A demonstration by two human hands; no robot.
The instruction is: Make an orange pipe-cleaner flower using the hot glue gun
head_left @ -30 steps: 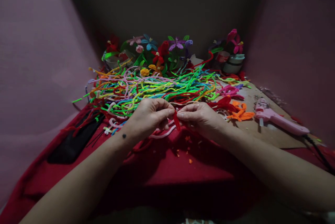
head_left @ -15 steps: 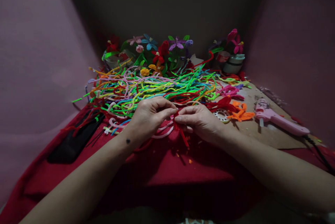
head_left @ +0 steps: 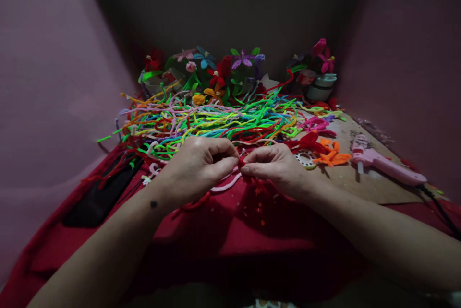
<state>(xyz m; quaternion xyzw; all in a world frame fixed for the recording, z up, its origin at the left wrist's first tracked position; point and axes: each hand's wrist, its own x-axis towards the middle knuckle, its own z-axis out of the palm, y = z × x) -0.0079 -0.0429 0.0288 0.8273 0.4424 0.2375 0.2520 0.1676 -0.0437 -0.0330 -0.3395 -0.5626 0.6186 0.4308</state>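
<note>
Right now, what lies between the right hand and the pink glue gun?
In the head view, a white holed ring, then an orange fuzzy piece, lie between.

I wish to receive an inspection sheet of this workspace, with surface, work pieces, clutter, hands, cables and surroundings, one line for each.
Surface: red cloth; brown board at right.
Work pieces: red fuzzy piece between the fingertips, mostly hidden.
Clutter: heaped colored fuzzy stems; orange piece; white ring with holes; pink glue gun on the board; flat black object at left.
Hands: left hand and right hand both pinch the red fuzzy piece.
Cables: black cable from the glue gun, leaving view at right.
Surroundings: fuzzy flowers behind the heap; purplish sides; dark background.
</note>
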